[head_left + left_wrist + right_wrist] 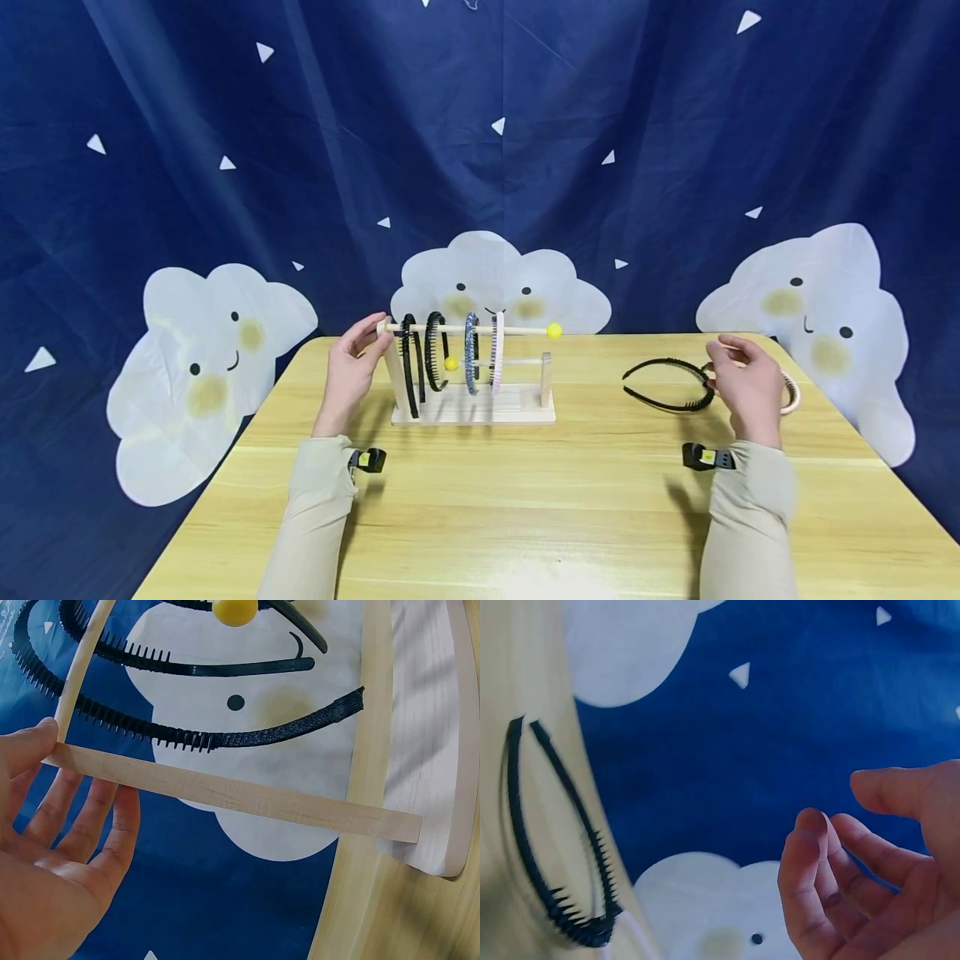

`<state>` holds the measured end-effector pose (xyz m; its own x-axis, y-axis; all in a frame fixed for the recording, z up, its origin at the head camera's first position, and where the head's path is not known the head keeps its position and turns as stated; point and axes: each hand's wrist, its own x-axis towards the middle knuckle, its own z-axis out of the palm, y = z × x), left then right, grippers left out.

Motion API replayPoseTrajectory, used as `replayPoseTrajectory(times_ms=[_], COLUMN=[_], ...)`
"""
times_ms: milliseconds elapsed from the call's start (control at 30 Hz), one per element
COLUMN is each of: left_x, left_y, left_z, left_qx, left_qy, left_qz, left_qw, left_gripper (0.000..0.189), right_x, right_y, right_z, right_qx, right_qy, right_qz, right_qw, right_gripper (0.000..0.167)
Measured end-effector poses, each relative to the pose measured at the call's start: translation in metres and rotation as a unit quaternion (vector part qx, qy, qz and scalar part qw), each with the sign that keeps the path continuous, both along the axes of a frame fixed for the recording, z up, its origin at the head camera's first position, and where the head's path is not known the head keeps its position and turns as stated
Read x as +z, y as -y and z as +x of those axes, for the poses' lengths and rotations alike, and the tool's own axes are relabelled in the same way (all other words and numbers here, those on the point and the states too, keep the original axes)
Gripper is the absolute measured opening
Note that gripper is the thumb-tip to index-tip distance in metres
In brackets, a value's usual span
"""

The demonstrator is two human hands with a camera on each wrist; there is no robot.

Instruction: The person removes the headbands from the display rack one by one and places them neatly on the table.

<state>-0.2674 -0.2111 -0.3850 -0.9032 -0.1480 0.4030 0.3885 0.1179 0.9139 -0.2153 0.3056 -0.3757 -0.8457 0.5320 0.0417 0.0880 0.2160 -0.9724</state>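
My left hand (pixel 351 367) grips the top left corner of a wooden headband stand (pixel 232 787), thumb by the rod's end and fingers behind the post. On the stand's upper rod hang two black toothed headbands (pixel 432 350), a blue glittery headband (pixel 470 354) and a pale pink headband (pixel 498 354). Over at the right, my right hand (pixel 750 387) hovers with loosely bent fingers and nothing between them, as the right wrist view confirms. Close to it a black headband (pixel 526 840) lies on the table. A pale pink headband (pixel 792 393) is partly hidden behind that hand.
The wooden table (pixel 570 500) has its back edge against a dark blue curtain (pixel 480 150) with clouds and triangles. Yellow balls cap the stand's upper rod (pixel 517 332) and a lower one. Each wrist wears a black strap (pixel 705 457).
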Motion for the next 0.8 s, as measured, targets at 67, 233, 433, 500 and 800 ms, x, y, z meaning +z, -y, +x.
replayPoseTrajectory(times_ms=[67, 233, 433, 500, 800], left_x=[0.0, 0.003, 0.01, 0.011, 0.002], left_y=[0.0, -0.001, -0.004, -0.004, -0.001], left_z=[0.0, 0.002, 0.006, 0.007, 0.002], left_qx=[0.0, -0.001, -0.003, -0.003, 0.0], left_qy=[0.002, 0.01, 0.02, 0.02, 0.001], left_qz=[0.001, 0.008, 0.005, 0.004, 0.006], left_qw=[1.0, 0.9999, 0.9998, 0.9998, 1.0], left_gripper=[0.04, 0.04, 0.041, 0.041, 0.04], right_x=[0.008, 0.024, 0.044, 0.05, 0.058], right_y=[0.007, 0.018, 0.035, 0.044, 0.077], right_z=[0.001, 0.006, 0.017, 0.02, 0.022], right_qx=[-0.001, -0.004, -0.002, 0.005, 0.058], right_qy=[-0.012, -0.044, -0.089, -0.101, -0.147], right_qz=[0.02, 0.053, 0.073, 0.09, 0.174], right_qw=[0.9997, 0.9976, 0.9933, 0.9908, 0.9719], right_gripper=[0.045, 0.044, 0.042, 0.042, 0.041])
